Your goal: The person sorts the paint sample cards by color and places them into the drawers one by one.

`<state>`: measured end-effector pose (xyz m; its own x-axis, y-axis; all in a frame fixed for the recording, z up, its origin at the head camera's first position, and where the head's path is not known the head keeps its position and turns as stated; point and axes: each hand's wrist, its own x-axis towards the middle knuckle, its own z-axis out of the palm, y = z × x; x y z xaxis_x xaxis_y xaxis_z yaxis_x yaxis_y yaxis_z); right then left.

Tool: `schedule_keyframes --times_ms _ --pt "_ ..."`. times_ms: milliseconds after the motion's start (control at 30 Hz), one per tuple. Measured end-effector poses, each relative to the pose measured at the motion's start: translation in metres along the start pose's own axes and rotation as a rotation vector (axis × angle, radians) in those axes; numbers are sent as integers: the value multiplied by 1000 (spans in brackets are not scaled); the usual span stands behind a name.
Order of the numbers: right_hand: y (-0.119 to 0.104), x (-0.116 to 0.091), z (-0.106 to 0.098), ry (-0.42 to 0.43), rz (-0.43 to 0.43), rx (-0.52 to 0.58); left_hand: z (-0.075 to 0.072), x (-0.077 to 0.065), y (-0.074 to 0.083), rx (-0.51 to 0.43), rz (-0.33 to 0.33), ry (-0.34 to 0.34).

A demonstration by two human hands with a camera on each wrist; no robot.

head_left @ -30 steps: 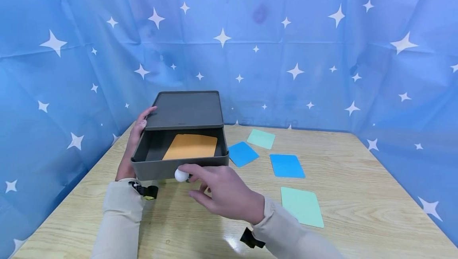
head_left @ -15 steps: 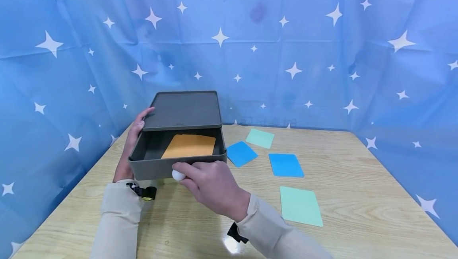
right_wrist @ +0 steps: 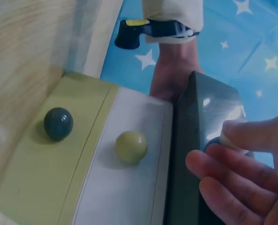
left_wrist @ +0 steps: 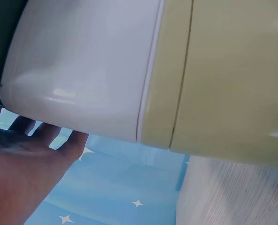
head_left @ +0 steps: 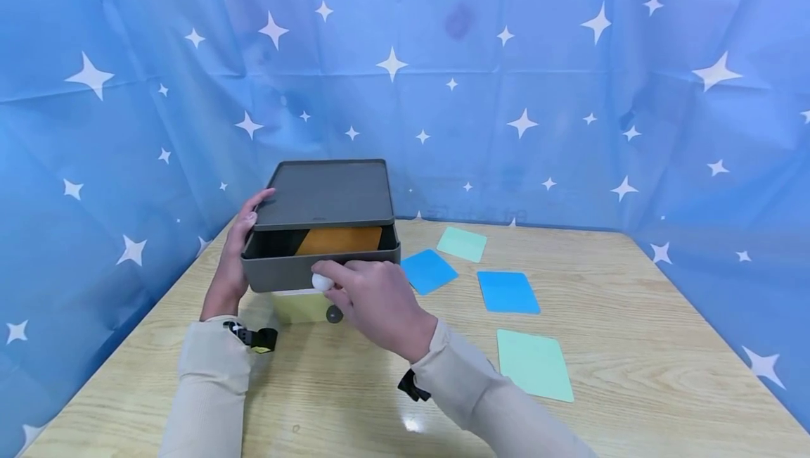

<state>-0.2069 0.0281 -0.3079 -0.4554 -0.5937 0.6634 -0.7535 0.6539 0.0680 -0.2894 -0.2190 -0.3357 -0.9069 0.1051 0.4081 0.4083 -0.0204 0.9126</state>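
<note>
A small drawer cabinet [head_left: 325, 192] with a dark grey top stands at the table's left. Its dark top drawer [head_left: 277, 274] is partly out, with an orange sheet [head_left: 344, 240] inside. My right hand [head_left: 382, 307] pinches the white knob [head_left: 321, 282] on that drawer's front; in the right wrist view, thumb and fingers mostly cover it. My left hand [head_left: 233, 254] lies against the cabinet's left side, fingers extended toward the back. Below are a white drawer [right_wrist: 129, 187] with a yellow-green knob [right_wrist: 131, 147] and a yellow-green drawer [right_wrist: 31, 178] with a dark knob [right_wrist: 58, 124].
Right of the cabinet, two blue squares [head_left: 508, 292] and two mint green ones, a near one [head_left: 534, 365] and a far one [head_left: 462, 244], lie flat on the wooden table [head_left: 658, 317]. A blue star-patterned curtain [head_left: 481, 92] hangs around the back and sides.
My right hand has closed its fingers on the white knob. The top drawer has slid inward, away from me, and the lower drawers' fronts now show. The left hand stays in place.
</note>
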Motion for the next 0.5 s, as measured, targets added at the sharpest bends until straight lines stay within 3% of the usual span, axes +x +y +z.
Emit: schedule_keyframes --times_ms 233,500 --pt "11 11 8 -22 60 22 -1 1 1 61 -46 5" --pt "22 19 21 15 86 43 -1 3 0 38 -27 34"
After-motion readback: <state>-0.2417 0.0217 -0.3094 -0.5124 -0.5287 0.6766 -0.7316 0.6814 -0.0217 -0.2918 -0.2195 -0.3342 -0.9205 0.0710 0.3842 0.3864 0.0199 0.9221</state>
